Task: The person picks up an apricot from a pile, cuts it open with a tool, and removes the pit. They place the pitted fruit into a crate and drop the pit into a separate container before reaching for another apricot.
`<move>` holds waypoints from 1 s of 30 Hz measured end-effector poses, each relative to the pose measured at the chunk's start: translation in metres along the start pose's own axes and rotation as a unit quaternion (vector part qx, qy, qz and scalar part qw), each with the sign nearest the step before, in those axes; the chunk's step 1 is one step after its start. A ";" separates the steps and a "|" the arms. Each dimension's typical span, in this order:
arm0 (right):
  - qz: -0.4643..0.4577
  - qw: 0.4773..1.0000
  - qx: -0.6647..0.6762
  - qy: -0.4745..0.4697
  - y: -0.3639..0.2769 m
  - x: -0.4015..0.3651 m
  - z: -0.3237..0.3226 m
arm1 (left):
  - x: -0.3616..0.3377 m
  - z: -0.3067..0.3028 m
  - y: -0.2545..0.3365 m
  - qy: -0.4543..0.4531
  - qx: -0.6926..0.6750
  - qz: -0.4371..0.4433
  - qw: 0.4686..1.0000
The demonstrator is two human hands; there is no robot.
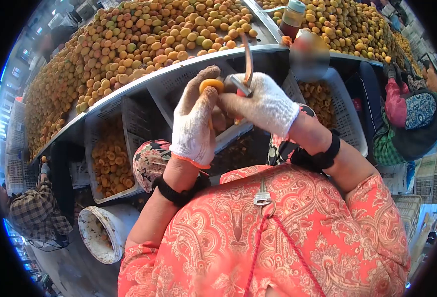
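Note:
Both my hands wear white knitted gloves with brown-stained fingers. My left hand (194, 119) pinches a yellow-orange apricot (211, 86) between thumb and fingers. Close beside it, my right hand (263, 101) is wrapped round a small tool with a curved blade (248, 59) that points up and a metal piece across its base. The hands nearly touch, above a grey crate (166, 91) whose contents they partly hide. Whole apricots (144, 32) are heaped on the table beyond.
Crates of halved apricots (112, 166) stand at left and right (349, 114). A white bucket (104, 232) is at lower left. A lidded jar (292, 20) stands on the table edge (198, 59). Other people work at far left (38, 210) and far right (411, 111).

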State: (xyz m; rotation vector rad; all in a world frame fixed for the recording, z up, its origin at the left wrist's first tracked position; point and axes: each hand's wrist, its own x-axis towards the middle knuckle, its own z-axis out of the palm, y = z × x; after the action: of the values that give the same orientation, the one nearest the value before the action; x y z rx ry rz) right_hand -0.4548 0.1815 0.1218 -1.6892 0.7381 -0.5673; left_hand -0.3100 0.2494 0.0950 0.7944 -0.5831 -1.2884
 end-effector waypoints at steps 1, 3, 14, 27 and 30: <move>-0.018 0.999 -0.045 0.023 0.004 0.001 -0.003 | 0.003 -0.009 0.002 0.006 0.068 -0.008 0.998; -0.052 0.987 -0.134 0.067 0.011 0.003 -0.010 | 0.002 -0.013 0.004 0.025 0.135 -0.013 0.990; -0.171 0.974 0.039 0.145 0.004 -0.003 -0.015 | -0.002 -0.011 0.002 -0.049 0.061 -0.148 0.986; -0.140 0.955 0.207 0.157 -0.015 -0.029 -0.014 | 0.000 -0.024 0.000 -0.093 0.013 -0.094 0.991; -0.108 0.955 0.169 0.218 -0.019 -0.029 0.000 | -0.003 -0.016 0.003 -0.075 0.015 -0.092 0.993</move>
State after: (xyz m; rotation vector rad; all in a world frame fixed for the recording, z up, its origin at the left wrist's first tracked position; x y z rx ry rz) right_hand -0.4714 0.2052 0.1401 -1.3421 0.7169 -1.1789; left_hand -0.2968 0.2555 0.0876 0.7949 -0.6636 -1.5210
